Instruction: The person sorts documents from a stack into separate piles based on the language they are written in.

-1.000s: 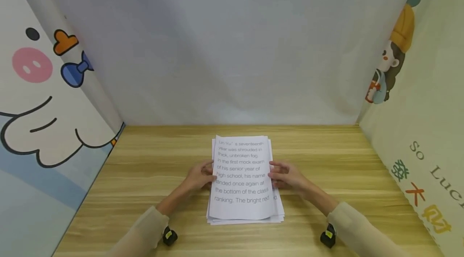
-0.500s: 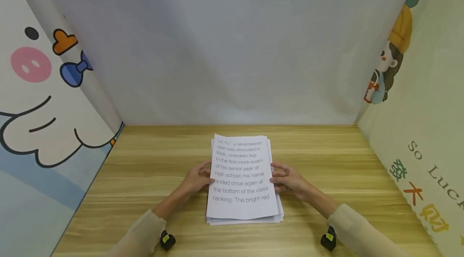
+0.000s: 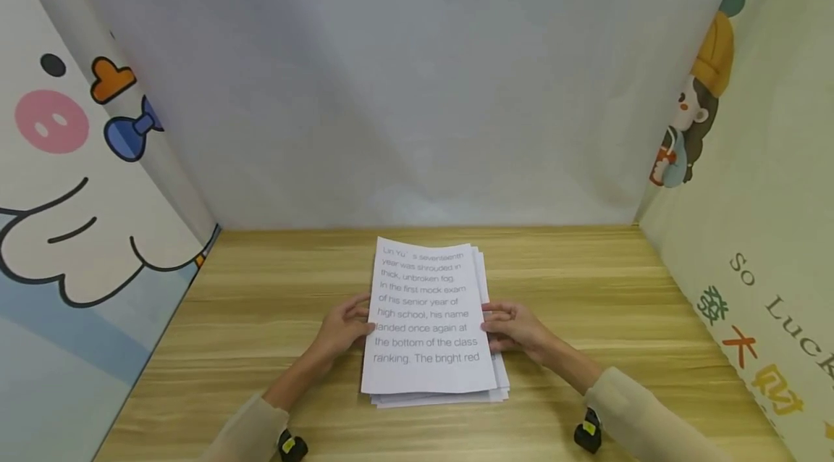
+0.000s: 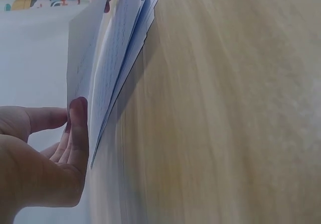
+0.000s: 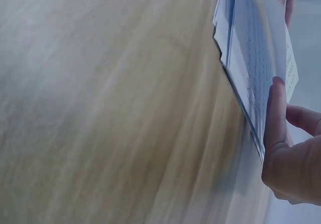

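Observation:
A printed sheet of paper (image 3: 423, 317) with large grey text lies over a paper stack (image 3: 503, 379) in the head view. My left hand (image 3: 342, 328) pinches the sheet's left edge between thumb and fingers. At the opposite edge, my right hand (image 3: 517, 330) pinches it the same way. Both wrist views show the sheet raised above the stack, with a gap between them. Fingers of the left hand (image 4: 55, 153) reach under the sheet, the thumb on its upper face. In the right wrist view, fingers of the right hand (image 5: 276, 116) extend beneath the sheet.
The stack rests on a wood-grain table (image 3: 260, 281), its sheets slightly uneven. A pale back wall (image 3: 417, 100) rises behind the table. Cartoon-printed panels stand at the left (image 3: 72, 230) and right (image 3: 736, 230). A small black device hangs at each sleeve cuff.
The top sheet has shifted left and risen off the stack, held by both hands. My left hand has moved left with it, and more of the stack's right side shows.

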Demonstrator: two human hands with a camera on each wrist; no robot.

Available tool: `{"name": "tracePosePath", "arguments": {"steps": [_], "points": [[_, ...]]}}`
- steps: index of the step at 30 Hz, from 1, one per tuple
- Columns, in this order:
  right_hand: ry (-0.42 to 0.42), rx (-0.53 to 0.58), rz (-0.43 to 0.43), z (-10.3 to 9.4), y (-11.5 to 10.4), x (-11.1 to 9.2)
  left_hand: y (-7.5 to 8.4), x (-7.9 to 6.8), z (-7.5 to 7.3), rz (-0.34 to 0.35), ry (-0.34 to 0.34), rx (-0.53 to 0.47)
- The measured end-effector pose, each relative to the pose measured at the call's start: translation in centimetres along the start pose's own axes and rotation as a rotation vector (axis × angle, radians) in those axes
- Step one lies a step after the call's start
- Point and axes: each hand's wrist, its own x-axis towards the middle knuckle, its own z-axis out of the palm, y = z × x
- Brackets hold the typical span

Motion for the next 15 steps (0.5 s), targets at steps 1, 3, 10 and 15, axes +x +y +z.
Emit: {"name": "tracePosePath", "arguments": {"steps": [1, 3, 10, 15], "points": [[0.003, -0.002, -0.001, 0.1, 0.0, 0.1, -0.1, -0.1, -0.1, 0.000, -0.001, -0.008], [0.008, 0.001, -0.001, 0.4, -0.2, 0.3, -0.2, -0.3, -0.4, 0.001, 0.004, -0.023], [0.001, 0.012, -0.041, 1.8, -0.7, 0.6, -0.4, -0.9, -1.8, 0.023, 0.034, -0.037], [-0.004, 0.001, -0.062, 2.8, -0.8, 1.0, -0.3, -1.3, -2.8, 0.026, 0.040, -0.016]]}}
